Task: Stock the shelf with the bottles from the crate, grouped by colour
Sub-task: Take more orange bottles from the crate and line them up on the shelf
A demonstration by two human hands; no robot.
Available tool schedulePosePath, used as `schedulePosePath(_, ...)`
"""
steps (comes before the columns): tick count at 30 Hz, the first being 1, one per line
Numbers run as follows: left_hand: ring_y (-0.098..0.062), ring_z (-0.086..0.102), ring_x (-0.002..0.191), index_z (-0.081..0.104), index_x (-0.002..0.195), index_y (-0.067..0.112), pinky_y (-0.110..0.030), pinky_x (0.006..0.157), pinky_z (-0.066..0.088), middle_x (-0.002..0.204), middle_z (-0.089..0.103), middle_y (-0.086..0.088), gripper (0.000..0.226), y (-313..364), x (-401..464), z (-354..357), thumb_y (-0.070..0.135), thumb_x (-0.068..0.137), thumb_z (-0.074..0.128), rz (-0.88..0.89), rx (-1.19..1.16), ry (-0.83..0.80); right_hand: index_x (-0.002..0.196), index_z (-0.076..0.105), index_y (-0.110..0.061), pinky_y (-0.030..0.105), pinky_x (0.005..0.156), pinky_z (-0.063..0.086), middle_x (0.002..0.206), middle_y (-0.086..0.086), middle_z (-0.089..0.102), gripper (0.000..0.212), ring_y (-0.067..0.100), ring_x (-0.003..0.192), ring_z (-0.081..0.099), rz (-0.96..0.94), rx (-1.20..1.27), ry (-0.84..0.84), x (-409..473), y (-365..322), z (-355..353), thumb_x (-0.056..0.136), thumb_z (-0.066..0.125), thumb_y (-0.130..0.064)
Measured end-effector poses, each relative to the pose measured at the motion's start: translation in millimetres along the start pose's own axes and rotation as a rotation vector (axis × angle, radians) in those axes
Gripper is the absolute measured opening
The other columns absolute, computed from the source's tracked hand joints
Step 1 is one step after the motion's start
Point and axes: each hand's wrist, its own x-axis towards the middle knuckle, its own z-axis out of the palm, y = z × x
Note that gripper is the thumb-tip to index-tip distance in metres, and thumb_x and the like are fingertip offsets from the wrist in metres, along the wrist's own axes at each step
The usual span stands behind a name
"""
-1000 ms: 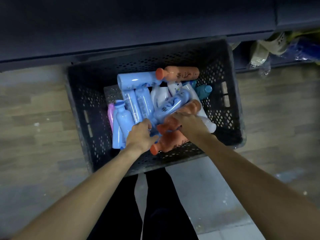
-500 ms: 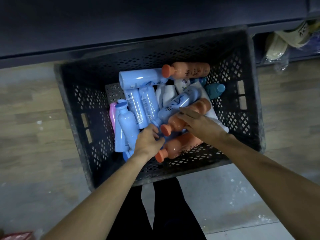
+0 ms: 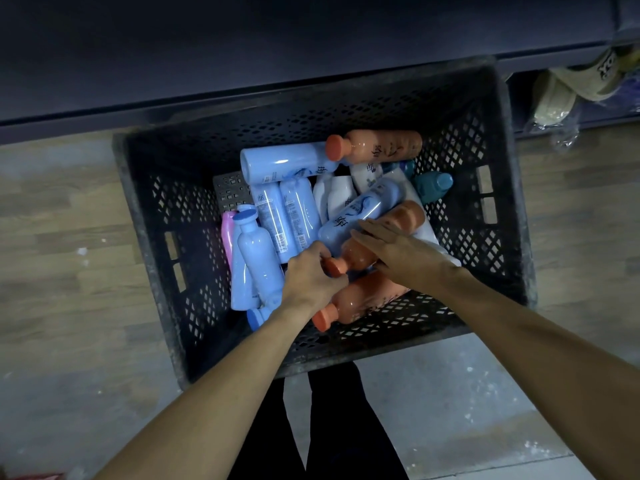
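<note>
A black perforated crate (image 3: 149, 216) stands on the floor below the dark shelf (image 3: 277, 46). Inside lie several light blue bottles (image 3: 259, 261), white bottles (image 3: 341, 194), a pink bottle (image 3: 227, 233), a teal-capped bottle (image 3: 434, 185) and three orange bottles. One orange bottle (image 3: 381, 145) lies at the back and another (image 3: 360, 301) at the front wall. My left hand (image 3: 308, 275) curls around the cap end of the middle orange bottle (image 3: 403, 216). My right hand (image 3: 398, 252) lies over that bottle's body, fingers straight across it, thumb hidden.
Wooden floor lies left and right of the crate, and grey concrete is under my legs (image 3: 322, 427). Beige slippers (image 3: 561, 95) and plastic wrapping sit in a low compartment at the upper right. A red object (image 3: 31, 476) peeks in at the bottom left corner.
My left hand has slid right, from the blue bottles to the middle orange bottle's cap. My right hand stays on that bottle's body. My view has drifted, shifting the crate in frame.
</note>
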Motion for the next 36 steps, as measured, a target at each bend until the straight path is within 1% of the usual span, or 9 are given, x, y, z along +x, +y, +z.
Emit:
schedulePosePath(5, -0.013, 0.066, 0.072, 0.064, 0.087, 0.022, -0.018, 0.058, 0.051, 0.079, 0.070, 0.000, 0.023, 2, 0, -9, 0.023, 0.069, 0.078, -0.067, -0.121, -0.002, 0.121, 0.063, -0.003, 0.048, 0.081, 0.057, 0.121, 0.015, 0.064, 0.045, 0.038, 0.105, 0.066, 0.021, -0.034, 0.174, 8, -27, -4, 0.076, 0.060, -0.006)
schedulePosePath(8, -0.013, 0.067, 0.082, 0.064, 0.091, 0.027, -0.021, 0.075, 0.051, 0.086, 0.069, 0.006, 0.033, -1, -2, -24, 0.028, 0.064, 0.082, -0.046, -0.145, -0.065, 0.128, 0.056, -0.012, 0.048, 0.092, 0.049, 0.123, 0.008, 0.064, 0.054, 0.032, 0.111, 0.064, 0.094, 0.026, 0.186, 7, -33, -22, 0.078, 0.074, -0.011)
schedulePosePath(12, -0.016, 0.062, 0.095, 0.062, 0.114, 0.025, -0.022, 0.085, 0.049, 0.098, 0.060, 0.009, 0.050, 8, -15, -45, 0.015, 0.069, 0.082, 0.021, -0.111, -0.118, 0.126, 0.053, -0.016, 0.039, 0.092, 0.051, 0.114, 0.001, 0.066, 0.061, 0.020, 0.103, 0.063, 0.302, 0.519, 0.289, -6, -40, -79, 0.075, 0.082, -0.034)
schedulePosePath(15, -0.013, 0.059, 0.106, 0.054, 0.134, 0.022, -0.026, 0.093, 0.050, 0.116, 0.059, 0.005, 0.075, 28, -30, -59, 0.021, 0.067, 0.087, 0.092, -0.153, -0.118, 0.125, 0.053, -0.021, 0.024, 0.091, 0.051, 0.109, -0.012, 0.062, 0.063, -0.001, 0.099, 0.061, 0.227, 0.687, 0.381, -19, -59, -132, 0.073, 0.087, -0.033)
schedulePosePath(17, -0.005, 0.060, 0.107, 0.058, 0.129, 0.026, -0.025, 0.092, 0.051, 0.117, 0.064, 0.010, 0.070, 49, -44, -73, 0.028, 0.067, 0.089, 0.170, -0.204, -0.097, 0.121, 0.054, -0.021, 0.013, 0.086, 0.049, 0.105, -0.017, 0.061, 0.059, -0.010, 0.095, 0.061, 0.151, 0.779, 0.381, -22, -79, -168, 0.073, 0.087, -0.022)
schedulePosePath(19, 0.001, 0.063, 0.099, 0.065, 0.118, 0.023, -0.024, 0.090, 0.053, 0.107, 0.069, 0.013, 0.055, 68, -59, -93, 0.023, 0.067, 0.088, 0.232, -0.260, -0.040, 0.122, 0.054, -0.016, 0.015, 0.086, 0.050, 0.103, -0.012, 0.064, 0.061, -0.006, 0.094, 0.064, 0.080, 0.826, 0.368, -23, -100, -201, 0.072, 0.088, -0.017)
schedulePosePath(26, 0.001, 0.069, 0.083, 0.069, 0.101, 0.021, -0.016, 0.078, 0.054, 0.090, 0.073, 0.012, 0.043, 124, -125, -184, 0.018, 0.064, 0.090, 0.363, -0.219, 0.066, 0.120, 0.050, -0.018, 0.031, 0.085, 0.057, 0.101, -0.009, 0.066, 0.057, 0.007, 0.092, 0.067, -0.074, 0.764, 0.418, -44, -176, -304, 0.076, 0.086, -0.020)
schedulePosePath(29, -0.001, 0.070, 0.087, 0.069, 0.105, 0.021, -0.023, 0.083, 0.057, 0.093, 0.074, 0.010, 0.048, 148, -156, -219, 0.025, 0.063, 0.090, 0.449, -0.208, 0.110, 0.124, 0.051, -0.021, 0.039, 0.089, 0.057, 0.104, -0.008, 0.067, 0.058, 0.012, 0.093, 0.069, -0.113, 0.654, 0.483, -60, -210, -347, 0.077, 0.084, -0.030)
schedulePosePath(36, -0.006, 0.071, 0.092, 0.066, 0.112, 0.017, -0.030, 0.086, 0.058, 0.101, 0.074, 0.002, 0.053, 204, -228, -308, 0.019, 0.066, 0.090, 0.662, -0.224, 0.216, 0.128, 0.048, -0.025, 0.033, 0.093, 0.053, 0.113, -0.014, 0.067, 0.057, 0.002, 0.102, 0.065, -0.228, 0.471, 0.643, -105, -292, -445, 0.082, 0.079, -0.038)
